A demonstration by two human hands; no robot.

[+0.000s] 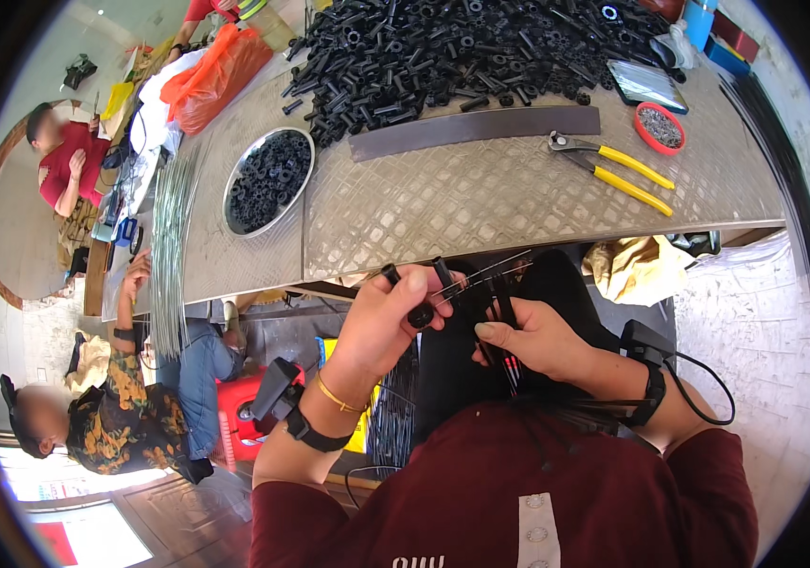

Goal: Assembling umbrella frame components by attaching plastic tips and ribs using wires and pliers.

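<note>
Over my lap, just in front of the table's near edge, my left hand (378, 325) closes around black tubular plastic pieces (420, 315) with flanged ends. Thin metal wires (485, 275) stretch from its fingertips toward the right. Close beside it, my right hand (542, 341) pinches a small bundle of thin black rods (499, 305) between thumb and fingers. The rods' lower ends point down toward my shirt. Whether the wires touch the rods I cannot tell.
A big heap of black tubular pieces (462, 52) covers the table's far side. Nearer are a bowl of small black rings (272, 180), a dark flat strip (480, 133), yellow-handled cutters (627, 175), a red dish (660, 128) and a wire bundle (173, 246). Another person (121, 417) sits at left.
</note>
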